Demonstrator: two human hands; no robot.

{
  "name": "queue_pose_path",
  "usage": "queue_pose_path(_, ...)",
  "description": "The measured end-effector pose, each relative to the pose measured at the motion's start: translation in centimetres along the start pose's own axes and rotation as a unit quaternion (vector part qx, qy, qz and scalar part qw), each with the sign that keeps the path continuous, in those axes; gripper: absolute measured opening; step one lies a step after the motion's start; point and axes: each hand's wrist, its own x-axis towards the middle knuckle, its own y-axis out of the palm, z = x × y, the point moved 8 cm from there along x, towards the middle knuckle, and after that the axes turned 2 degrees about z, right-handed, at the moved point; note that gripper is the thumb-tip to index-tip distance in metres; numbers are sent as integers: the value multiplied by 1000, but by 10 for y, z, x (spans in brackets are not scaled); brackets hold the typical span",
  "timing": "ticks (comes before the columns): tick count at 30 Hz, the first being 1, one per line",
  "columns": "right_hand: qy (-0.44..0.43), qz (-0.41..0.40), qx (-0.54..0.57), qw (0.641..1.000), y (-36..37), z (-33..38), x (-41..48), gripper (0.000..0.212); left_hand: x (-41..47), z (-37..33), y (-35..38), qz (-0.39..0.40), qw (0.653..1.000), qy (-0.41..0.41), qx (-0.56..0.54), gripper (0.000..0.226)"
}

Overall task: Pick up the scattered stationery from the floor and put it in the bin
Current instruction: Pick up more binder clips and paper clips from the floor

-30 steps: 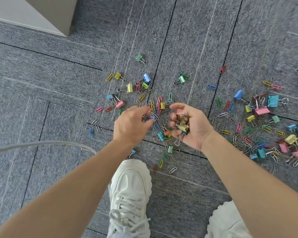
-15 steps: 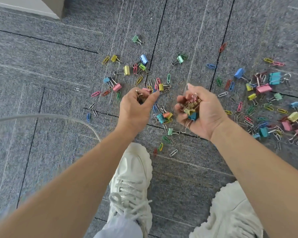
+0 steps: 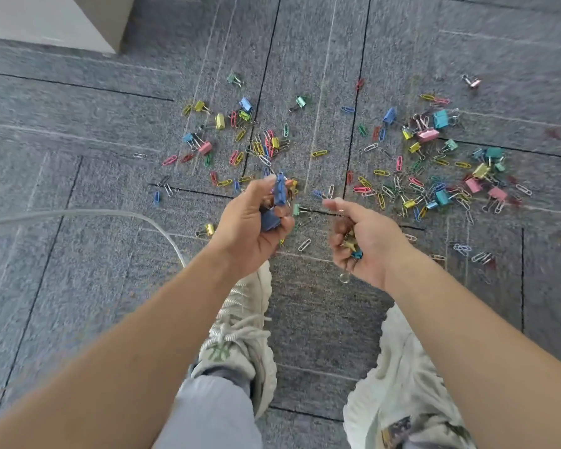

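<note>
Coloured binder clips and paper clips lie scattered over the grey carpet, in one patch at the centre [image 3: 259,144] and a denser patch at the right [image 3: 434,186]. My left hand [image 3: 250,228] is raised above the floor and grips a bunch of clips, blue binder clips [image 3: 277,196] showing between its fingers. My right hand [image 3: 363,244] is curled round a handful of clips [image 3: 350,244], among them a yellow and a blue binder clip, with a wire loop hanging below. No bin is in view.
A white cable [image 3: 110,215] curves across the carpet at the left. The corner of a pale cabinet or wall [image 3: 62,24] stands at the top left. My two white shoes [image 3: 240,322] are planted below my hands.
Both hands have risen off the floor and drawn back toward me. My left hand now holds blue binder clips it picked from the central patch. The view has tilted slightly.
</note>
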Motion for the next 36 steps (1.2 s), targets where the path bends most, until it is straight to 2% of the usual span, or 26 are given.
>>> queue_pose_path(3, 17, 8, -29, 999, -6, -18, -2, 21, -3, 19, -4, 9, 999, -42, 2, 15)
queue_pose_path(9, 6, 93, -68, 993, -5, -12, 2, 47, 1, 36, -6, -26, 986, -113, 121, 28)
queue_pose_path(13, 1, 92, -86, 992, -15, -7, 12, 38, 10, 38, 5, -32, 976, -132, 171, 31)
queue_pose_path(16, 7, 87, -95, 992, -19, 0, 19, 42, 15, 38, 16, -9, 968, -152, 200, 37)
queue_pose_path(21, 20, 109, -71, 991, -13, 6, 27, 36, 28, 33, 19, -25, 968, -155, 193, 39)
queue_pose_path(25, 10, 88, -100, 991, -14, 12, 35, 53, 36, 30, 15, -38, 970, -161, 176, 55)
queue_pose_path(27, 7, 74, -107, 991, -16, 16, 37, 45, 40, 26, 15, -37, 973, -162, 158, 63)
queue_pose_path(30, 19, 63, -88, 994, -20, 17, 41, 27, 41, 20, 14, -35, 977, -166, 131, 61)
queue_pose_path(33, 31, 58, -53, 996, -20, 15, 44, 21, 41, 16, 12, -20, 980, -163, 113, 57)
queue_pose_path(36, 46, 70, -4, 996, -14, 12, 44, 21, 40, 17, 10, -5, 980, -164, 112, 25)
